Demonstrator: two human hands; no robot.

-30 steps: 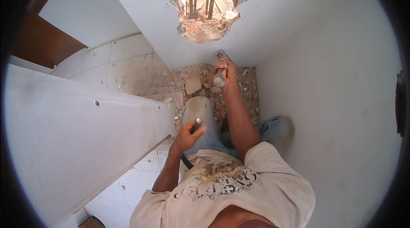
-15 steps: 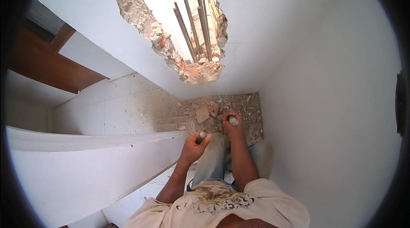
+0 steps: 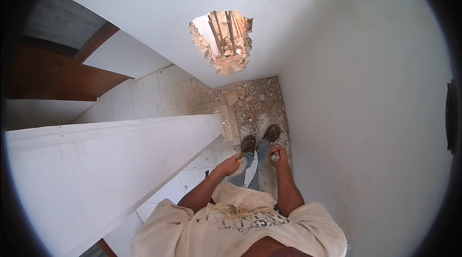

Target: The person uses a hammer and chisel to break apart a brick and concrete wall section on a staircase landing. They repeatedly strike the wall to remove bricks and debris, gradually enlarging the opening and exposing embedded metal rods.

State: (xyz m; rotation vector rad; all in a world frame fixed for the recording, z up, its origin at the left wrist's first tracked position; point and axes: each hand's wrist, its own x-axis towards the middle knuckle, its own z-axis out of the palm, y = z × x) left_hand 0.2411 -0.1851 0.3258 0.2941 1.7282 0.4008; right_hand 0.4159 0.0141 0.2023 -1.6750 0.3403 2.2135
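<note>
My left hand (image 3: 228, 166) is closed in front of my thighs around a small tool with a dark end, mostly hidden by the fingers. My right hand (image 3: 281, 160), level with it near the right wall, wraps round an object with a rounded, pale grey end (image 3: 275, 157); its kind cannot be made out. Ahead of both hands, and touched by neither, is a ragged hole (image 3: 230, 68) broken through the white wall. Several upright steel bars (image 3: 230, 31) stand exposed inside it, with broken brick and mortar along its edge.
Broken masonry and dust (image 3: 260, 100) cover the floor below the hole, around my sandalled feet (image 3: 272, 133). A white half-wall (image 3: 115, 160) runs along my left, and a plain white wall (image 3: 356, 127) rises close on my right. A brown wooden door (image 3: 53, 74) stands far left.
I have straightened up and moved back from the hole, which looks smaller and farther off. Both hands have drawn back toward my body, still closed, and my feet have come into view.
</note>
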